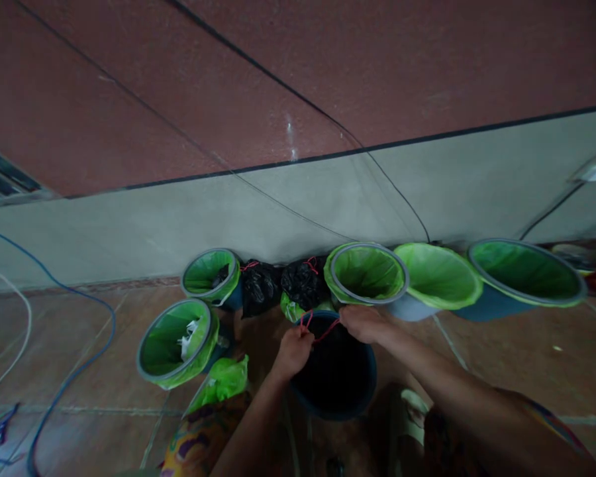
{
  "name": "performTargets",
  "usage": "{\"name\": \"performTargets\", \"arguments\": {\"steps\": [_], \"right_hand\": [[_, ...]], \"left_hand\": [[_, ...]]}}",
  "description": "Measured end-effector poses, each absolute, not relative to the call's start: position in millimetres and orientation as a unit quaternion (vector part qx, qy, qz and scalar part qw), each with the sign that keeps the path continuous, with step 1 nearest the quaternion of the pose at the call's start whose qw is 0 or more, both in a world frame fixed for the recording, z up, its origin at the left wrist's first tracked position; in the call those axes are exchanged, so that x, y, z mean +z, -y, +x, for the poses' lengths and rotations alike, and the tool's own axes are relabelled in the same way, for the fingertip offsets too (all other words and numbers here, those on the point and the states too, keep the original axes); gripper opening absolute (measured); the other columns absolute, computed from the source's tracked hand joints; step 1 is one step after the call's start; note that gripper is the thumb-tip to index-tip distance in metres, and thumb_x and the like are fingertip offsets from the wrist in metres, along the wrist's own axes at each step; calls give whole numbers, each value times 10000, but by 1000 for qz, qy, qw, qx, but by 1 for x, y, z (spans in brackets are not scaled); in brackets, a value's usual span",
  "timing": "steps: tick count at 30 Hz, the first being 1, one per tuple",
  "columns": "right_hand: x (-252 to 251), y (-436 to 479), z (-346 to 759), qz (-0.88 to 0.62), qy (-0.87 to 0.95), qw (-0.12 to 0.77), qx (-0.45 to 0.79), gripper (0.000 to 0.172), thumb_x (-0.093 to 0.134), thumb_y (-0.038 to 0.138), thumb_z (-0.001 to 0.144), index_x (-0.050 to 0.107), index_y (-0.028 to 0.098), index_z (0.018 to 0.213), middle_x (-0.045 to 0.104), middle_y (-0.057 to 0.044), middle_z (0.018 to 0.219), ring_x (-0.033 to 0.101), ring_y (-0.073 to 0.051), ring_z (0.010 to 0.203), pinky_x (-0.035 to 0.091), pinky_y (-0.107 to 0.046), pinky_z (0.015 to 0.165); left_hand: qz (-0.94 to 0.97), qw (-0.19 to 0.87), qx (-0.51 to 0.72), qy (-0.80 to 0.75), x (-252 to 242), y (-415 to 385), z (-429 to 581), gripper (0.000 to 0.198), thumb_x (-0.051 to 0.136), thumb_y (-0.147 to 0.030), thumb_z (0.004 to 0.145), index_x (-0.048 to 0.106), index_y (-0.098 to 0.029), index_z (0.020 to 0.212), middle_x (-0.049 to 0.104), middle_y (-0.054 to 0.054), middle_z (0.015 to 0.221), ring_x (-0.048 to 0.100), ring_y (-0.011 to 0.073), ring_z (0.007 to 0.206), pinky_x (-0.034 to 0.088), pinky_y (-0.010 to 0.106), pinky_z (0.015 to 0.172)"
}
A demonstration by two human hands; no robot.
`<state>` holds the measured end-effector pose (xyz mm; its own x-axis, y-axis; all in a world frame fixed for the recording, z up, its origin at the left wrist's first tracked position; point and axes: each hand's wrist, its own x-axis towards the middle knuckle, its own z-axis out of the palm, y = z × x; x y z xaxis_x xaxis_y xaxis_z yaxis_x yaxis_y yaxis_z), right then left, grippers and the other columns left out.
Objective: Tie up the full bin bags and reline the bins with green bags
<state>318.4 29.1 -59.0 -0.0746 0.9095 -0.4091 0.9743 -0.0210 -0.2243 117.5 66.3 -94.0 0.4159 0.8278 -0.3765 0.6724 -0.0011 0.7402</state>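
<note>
My left hand (pixel 294 351) is closed on a red drawstring (pixel 326 332). The other end of this string runs to my right hand (pixel 361 323), which is also closed around it. Both hands are over the far rim of a dark blue bin (pixel 373 384) standing on the floor in front of me. What is inside the bin looks black, and its details are too dark to make out. Just beyond the bin, by the wall, two black garbage bags (pixel 262 286) have red strings at their tops.
Bins with green liners stand left (pixel 146 361) and right (pixel 521 301) along the wall (pixel 153 232). A green bag (pixel 226 379) lies near my left forearm. A blue hose (pixel 79 371) and a white hose (pixel 27 318) cross the tiled floor at left. Cables run down the wall.
</note>
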Motion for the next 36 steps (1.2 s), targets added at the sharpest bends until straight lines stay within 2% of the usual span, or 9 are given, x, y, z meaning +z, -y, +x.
{"name": "performTargets", "arguments": {"steps": [6, 12, 16, 18, 22, 27, 29, 32, 36], "right_hand": [[-29, -33, 313, 632, -690, 14, -352, 308, 411, 199, 909, 690, 126, 802, 669, -62, 682, 549, -119, 589, 343, -214, 544], [-37, -30, 315, 580, -635, -78, -504, 195, 448, 187, 847, 602, 163, 731, 519, 28, 502, 466, -95, 464, 315, -202, 473], [-43, -28, 309, 516, -607, -121, -593, 167, 456, 226, 847, 535, 173, 709, 522, 41, 522, 452, -76, 425, 303, -185, 427], [-43, -27, 305, 499, -603, -137, -607, 188, 451, 250, 858, 521, 174, 700, 531, 39, 536, 448, -69, 424, 300, -180, 421], [-41, -27, 297, 502, -589, -174, -609, 275, 453, 334, 885, 513, 169, 673, 544, 26, 543, 436, -62, 428, 303, -179, 429], [-48, -33, 297, 586, -505, -276, -570, 327, 384, 378, 926, 614, 147, 953, 684, -60, 943, 504, -46, 472, 339, -183, 454], [-54, -34, 297, 613, -508, -273, -540, 284, 397, 253, 891, 621, 147, 1028, 680, -75, 1036, 524, -46, 478, 366, -190, 472], [-63, -32, 294, 579, -570, -208, -544, 371, 417, 66, 762, 643, 161, 1040, 696, -32, 902, 561, -68, 533, 388, -181, 510], [-71, -29, 291, 590, -628, -127, -492, 357, 486, 30, 705, 668, 161, 983, 696, -17, 802, 595, -109, 662, 367, -187, 552]], "left_hand": [[525, 649, 222, -505, -97, -59, 130, 192, 515, -323, 770, 615, -162, 743, 577, -24, 550, 466, 84, 445, 331, 216, 476], [494, 672, 274, -478, -105, -55, 133, 284, 561, -431, 771, 528, -176, 652, 521, -38, 515, 450, 72, 426, 338, 216, 473], [556, 656, 243, -449, -108, -54, 131, 104, 626, -241, 682, 620, -153, 735, 575, -28, 592, 511, 95, 554, 385, 217, 560], [605, 646, 213, -415, -108, -53, 131, 157, 647, -192, 661, 667, -143, 808, 651, 2, 707, 565, 123, 661, 423, 229, 630], [665, 640, 184, -338, -108, -50, 132, 169, 559, -262, 817, 680, -145, 792, 685, 33, 794, 587, 140, 732, 450, 255, 716], [673, 603, 218, -369, -115, -49, 132, 224, 497, -335, 887, 614, -165, 799, 600, -6, 707, 518, 110, 613, 419, 233, 605], [664, 595, 226, -391, -118, -50, 131, 202, 491, -329, 887, 581, -175, 792, 572, -20, 675, 515, 107, 596, 416, 229, 598], [662, 602, 225, -385, -120, -51, 131, 203, 475, -344, 902, 560, -184, 812, 586, -19, 692, 541, 110, 605, 435, 232, 613], [659, 604, 231, -384, -119, -51, 131, 178, 457, -316, 909, 557, -192, 829, 602, -14, 724, 565, 108, 613, 457, 236, 623]]}}
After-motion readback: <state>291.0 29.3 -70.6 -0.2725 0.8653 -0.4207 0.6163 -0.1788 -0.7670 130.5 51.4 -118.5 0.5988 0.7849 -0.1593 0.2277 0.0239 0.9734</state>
